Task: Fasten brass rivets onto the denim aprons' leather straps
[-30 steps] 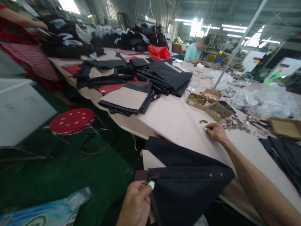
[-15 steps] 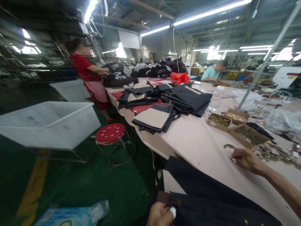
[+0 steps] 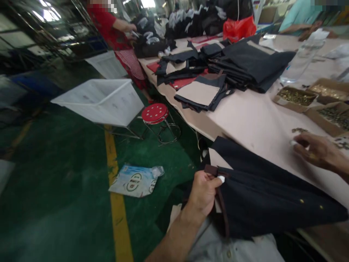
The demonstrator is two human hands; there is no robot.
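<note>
My left hand [image 3: 201,193] is closed on the brown-trimmed corner of a dark navy fabric panel [image 3: 261,200]. A white wrap covers the thumb tip. The panel has a beige patch near that corner and two small brass-coloured dots at its right end, and it lies across my lap and the table edge. Over the table, my right hand [image 3: 317,151] has its fingers curled together, with white wraps on the fingertips. Whatever those fingers hold is hidden and slightly blurred. Just beyond them lies a little row of small metal fittings [image 3: 299,130].
Cardboard boxes of metal fittings [image 3: 296,97] and a clear bottle [image 3: 305,58] stand at the right. Stacked dark panels [image 3: 245,65] lie farther back. Left of the table are a red stool [image 3: 155,113], a white bin [image 3: 109,103] and a printed bag [image 3: 133,182]. Two people work farther off.
The view has tilted down and turned left, bringing my left forearm and lap into sight. My left hand keeps its hold on the fabric panel. My right hand stays near the small fittings.
</note>
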